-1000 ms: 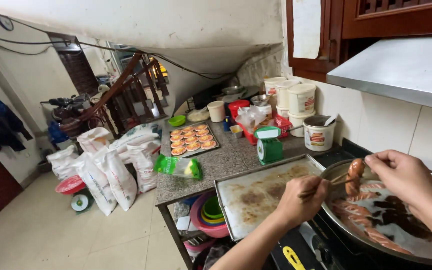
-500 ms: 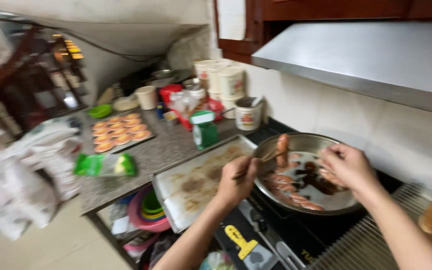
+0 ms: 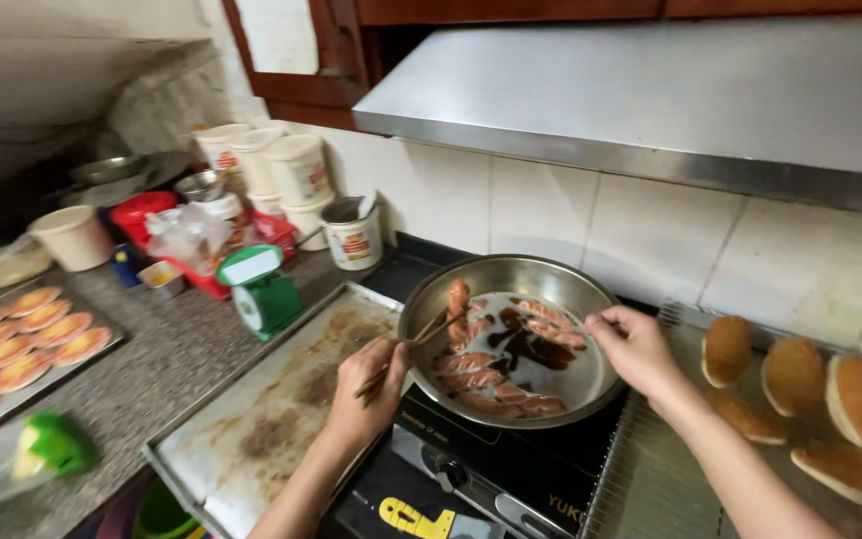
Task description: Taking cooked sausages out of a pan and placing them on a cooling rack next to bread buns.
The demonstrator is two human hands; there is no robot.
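Note:
A steel frying pan (image 3: 561, 282) sits on a black cooktop (image 3: 471, 459) and holds several browned sausages (image 3: 496, 374) in dark oil. My left hand (image 3: 369, 384) grips wooden chopsticks (image 3: 419, 339) whose tips pinch one sausage (image 3: 459, 299) standing upright at the pan's left rim. My right hand (image 3: 636, 349) rests at the pan's right rim with its fingers curled over the edge, nothing visibly in it.
A greasy metal tray (image 3: 261, 419) lies left of the cooktop. A green kitchen scale (image 3: 259, 287), tubs (image 3: 296, 170) and a red basket (image 3: 251, 235) stand behind it. A tray of orange rounds (image 3: 22, 344) is far left. Bread buns (image 3: 800, 379) lie on a wire rack at right.
The view has swung right and closer to the pan. My right hand has let go of the sausage and dropped to the pan's right rim; the chopsticks hold the sausage at the left rim.

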